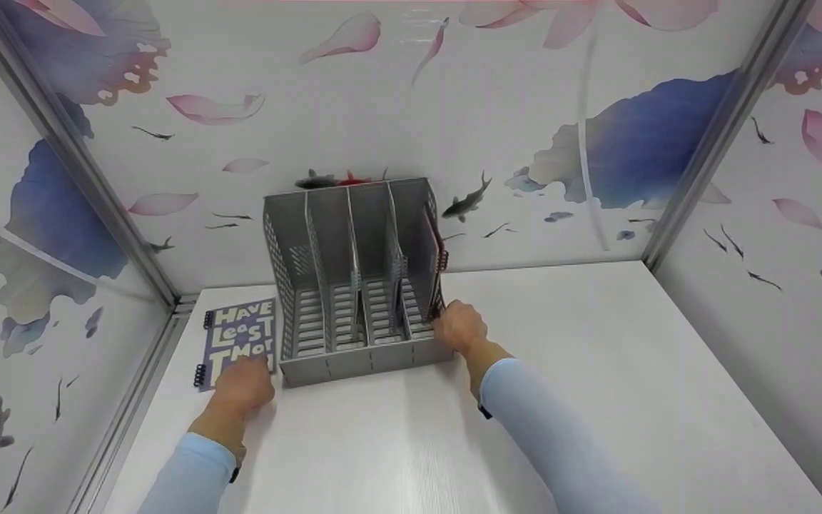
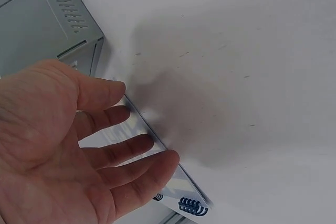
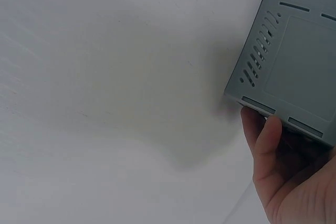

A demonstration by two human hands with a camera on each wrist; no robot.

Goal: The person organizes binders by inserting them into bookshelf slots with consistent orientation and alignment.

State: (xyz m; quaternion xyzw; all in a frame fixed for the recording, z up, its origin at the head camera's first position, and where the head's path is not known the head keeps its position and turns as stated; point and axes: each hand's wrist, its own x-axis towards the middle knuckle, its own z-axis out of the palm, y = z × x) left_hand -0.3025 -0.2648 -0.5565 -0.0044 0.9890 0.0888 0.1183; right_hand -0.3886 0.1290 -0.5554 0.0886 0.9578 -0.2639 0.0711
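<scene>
A purple spiral notebook (image 1: 222,339) with large pale lettering lies flat on the table, left of a grey file organizer (image 1: 368,359). My left hand (image 1: 243,385) is over the notebook's near edge, fingers loosely bent. In the left wrist view its fingertips (image 2: 167,162) are close to that edge; whether they touch it is unclear. At the organizer's front right corner, my right hand (image 1: 462,327) grips the side, its thumb (image 3: 270,132) against the edge and the other fingers partly hidden. A reddish spiral notebook (image 1: 431,268) stands in the rightmost compartment.
Thin spiral-bound items (image 1: 402,268) stand along the organizer's middle dividers. The white table (image 1: 582,371) extends to the right and in front. Patterned panels (image 1: 511,128) and metal posts (image 1: 725,121) enclose the back and sides.
</scene>
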